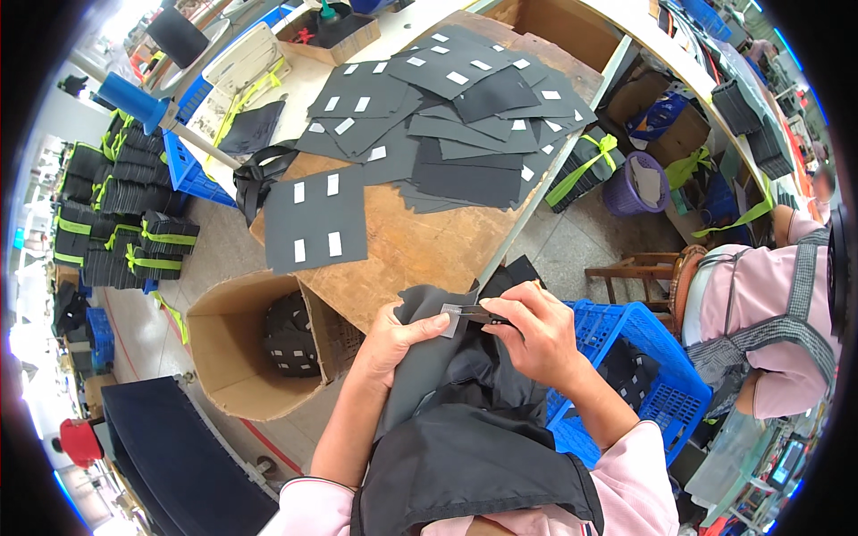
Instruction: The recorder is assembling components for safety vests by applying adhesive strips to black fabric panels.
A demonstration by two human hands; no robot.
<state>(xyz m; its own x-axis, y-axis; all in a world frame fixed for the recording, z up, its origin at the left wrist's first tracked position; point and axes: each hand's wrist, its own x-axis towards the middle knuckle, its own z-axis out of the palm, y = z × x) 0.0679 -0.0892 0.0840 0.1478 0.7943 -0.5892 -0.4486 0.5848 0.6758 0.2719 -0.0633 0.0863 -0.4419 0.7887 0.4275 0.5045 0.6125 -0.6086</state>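
My left hand [397, 347] pinches a dark grey fabric piece [418, 362], its thumb on a white rectangular patch [454, 319] near the piece's upper end. In my right hand [539, 332] is a small dark tool, apparently thread snips [478, 313], with its narrow tip at the patch. The fabric hangs down over the black apron [483, 456] on my lap. Just beyond both hands lies the wooden table's corner. A flat grey square panel [315, 220] with white patches rests on the table [402, 241], left of a loose pile of similar panels [465, 116].
An open cardboard box [228, 330] with dark pieces stands at left below the table. To my right is a blue plastic crate [666, 393]. Another person in pink [751, 295] sits further right. Bundles tied with yellow-green strips [165, 237] are stacked far left.
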